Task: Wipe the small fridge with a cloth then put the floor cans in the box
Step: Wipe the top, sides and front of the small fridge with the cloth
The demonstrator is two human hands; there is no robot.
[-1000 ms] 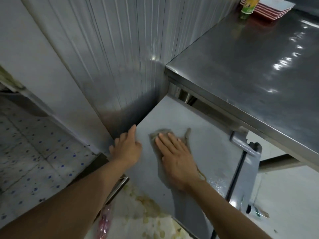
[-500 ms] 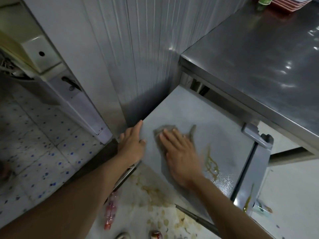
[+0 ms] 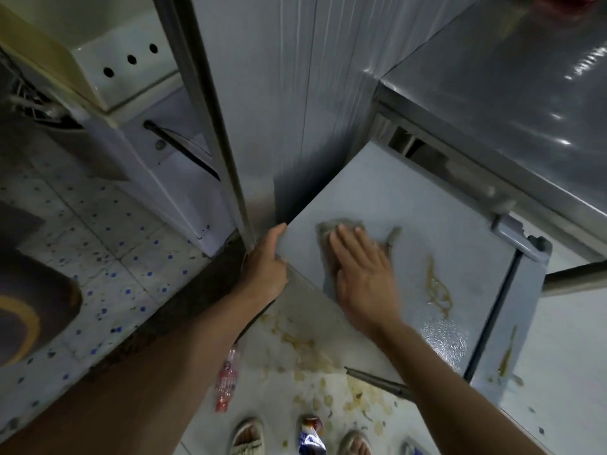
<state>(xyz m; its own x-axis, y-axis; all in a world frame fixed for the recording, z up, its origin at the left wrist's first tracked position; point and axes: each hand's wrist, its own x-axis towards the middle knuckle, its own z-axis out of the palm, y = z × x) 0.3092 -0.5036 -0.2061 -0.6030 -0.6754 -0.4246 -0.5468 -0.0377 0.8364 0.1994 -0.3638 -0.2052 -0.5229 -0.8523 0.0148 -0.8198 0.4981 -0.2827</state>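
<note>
Small grey metal fridge (image 3: 410, 224) top: hard, smooth, slippery. Right hand (image 3: 361, 274) flat, fingers straight, pressing soft grey cloth (image 3: 328, 231) near fridge's left edge. Cloth light, floppy: push with palm. Left hand (image 3: 266, 264) grips fridge's left edge. Brown sticky stain (image 3: 437, 287) right of cloth. Squashed can (image 3: 310, 435) on floor below fridge.

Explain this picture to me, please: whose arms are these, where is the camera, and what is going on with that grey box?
No machine here: a person wears a camera on the head, so you look down along their own arms. The grey box is a small fridge tucked under a steel counter, seen from above. The right hand lies flat on a grey cloth, pressing it on the fridge top. The left hand grips the fridge's near corner. A brownish spill beside the cloth is not yet wiped. On the floor below lie a can between the person's sandalled feet, a pink bottle and scattered scraps.
</note>
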